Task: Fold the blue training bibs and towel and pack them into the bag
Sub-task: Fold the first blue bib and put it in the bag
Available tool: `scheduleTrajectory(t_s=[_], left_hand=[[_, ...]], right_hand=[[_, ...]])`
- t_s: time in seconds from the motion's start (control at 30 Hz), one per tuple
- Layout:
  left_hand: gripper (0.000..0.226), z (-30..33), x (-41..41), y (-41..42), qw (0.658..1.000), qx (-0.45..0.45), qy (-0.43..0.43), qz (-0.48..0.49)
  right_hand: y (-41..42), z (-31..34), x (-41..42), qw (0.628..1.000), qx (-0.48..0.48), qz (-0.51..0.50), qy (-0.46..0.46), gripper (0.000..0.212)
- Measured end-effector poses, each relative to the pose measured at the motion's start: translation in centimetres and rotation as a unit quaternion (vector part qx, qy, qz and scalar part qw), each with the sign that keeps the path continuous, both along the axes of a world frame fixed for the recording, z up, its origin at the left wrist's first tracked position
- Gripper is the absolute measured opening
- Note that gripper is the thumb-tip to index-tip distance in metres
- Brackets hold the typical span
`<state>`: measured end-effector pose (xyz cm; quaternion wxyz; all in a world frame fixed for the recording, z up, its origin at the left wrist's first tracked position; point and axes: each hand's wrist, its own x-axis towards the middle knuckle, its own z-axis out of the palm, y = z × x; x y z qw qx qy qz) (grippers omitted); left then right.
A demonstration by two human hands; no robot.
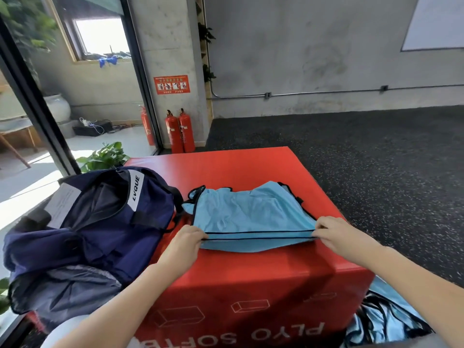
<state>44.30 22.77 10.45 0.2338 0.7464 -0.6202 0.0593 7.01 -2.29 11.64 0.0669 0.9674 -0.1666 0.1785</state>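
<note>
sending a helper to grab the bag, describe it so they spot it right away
Find the big red plyo box in the middle of the room. The bag sits slumped on the box's left end, beside the light blue bib that both hands pinch by its near hem. It is the only navy thing there, unzipped and gaping, with a white strap tag reading LVQUE.

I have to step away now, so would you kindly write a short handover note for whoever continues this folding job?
Left hand and right hand each pinch one end of the near hem of a light blue bib, which lies on the red plyo box.
The navy bag sits open at the box's left side; I cannot tell what is inside it.
More blue bibs lie heaped low to the right of the box.
Left: finish folding this bib, fold the heap, pack everything. No towel is identifiable.
</note>
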Motion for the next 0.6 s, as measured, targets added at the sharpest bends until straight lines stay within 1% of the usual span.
scheduleTrajectory(t_s=[0.07, 0.13, 0.17, 0.2, 0.27, 0.3, 0.37, 0.43, 0.53, 0.6], left_hand=[[0.026, 2.0, 0.9, -0.2, 1.0, -0.02, -0.016, 0.006], [0.031, 5.0, 1.2, -0.5, 0.999, -0.033, -0.016, 0.036], [0.033, 6.8, 1.3, -0.8, 0.998, -0.039, 0.012, 0.054], [0.031, 8.7, 1.6, -1.2, 0.994, -0.054, 0.059, 0.072], [0.02, 12.9, 2.0, -2.0, 0.98, -0.105, 0.142, 0.095], [0.018, 15.2, 2.0, -2.4, 0.973, -0.129, 0.161, 0.101], [0.015, 20.2, 1.5, -2.7, 0.965, -0.167, 0.171, 0.107], [0.014, 25.2, 1.0, -2.6, 0.959, -0.198, 0.173, 0.106], [0.011, 32.3, 0.6, -1.8, 0.953, -0.24, 0.157, 0.096], [0.004, 37.0, -0.3, -0.9, 0.946, -0.269, 0.161, 0.08]], right_hand=[[-0.1, 1.0, 0.4, 0.999, -0.017, -0.026, -0.016, 0.03], [-0.4, 2.6, 0.8, 0.996, -0.004, -0.06, -0.058, 0.025], [-0.4, 3.7, 1.2, 0.993, 0.019, -0.077, -0.089, 0.021], [-0.3, 5.2, 1.5, 0.987, 0.052, -0.091, -0.123, 0.016], [0.0, 8.8, 2.1, 0.967, 0.118, -0.121, -0.193, 0.012], [0.2, 10.9, 2.4, 0.955, 0.135, -0.139, -0.226, 0.011], [0.9, 15.5, 2.9, 0.931, 0.164, -0.169, -0.281, 0.013], [1.6, 20.5, 3.1, 0.907, 0.189, -0.177, -0.332, 0.017], [2.3, 27.8, 2.6, 0.871, 0.218, -0.156, -0.411, 0.024], [2.8, 32.5, 1.9, 0.851, 0.234, -0.142, -0.449, 0.028]])
